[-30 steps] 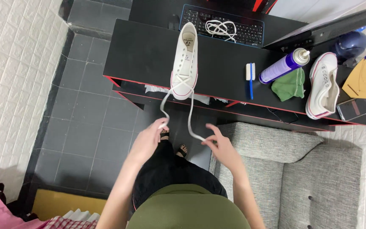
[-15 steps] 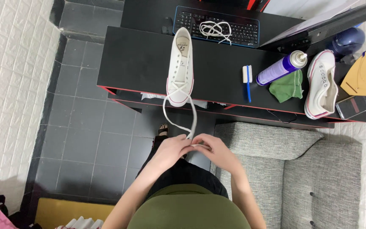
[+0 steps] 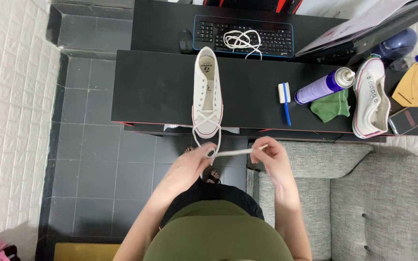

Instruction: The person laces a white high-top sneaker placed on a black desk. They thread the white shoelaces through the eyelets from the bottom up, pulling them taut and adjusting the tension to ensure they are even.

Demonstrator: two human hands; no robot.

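Hands drawn apart since before, lace pulled taut | white lace (image 3: 235,152) pinched between left hand (image 3: 195,163) and right hand (image 3: 267,155) | both held just below white shoe (image 3: 207,92) toe, at desk (image 3: 160,87) edge.

Left hand (image 3: 192,162) and right hand (image 3: 269,153) pinch a white lace (image 3: 235,152) taut below the shoe (image 3: 207,92) on the surface (image 3: 156,87).

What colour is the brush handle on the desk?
Blue, with white bristles; brush shows in the head view.
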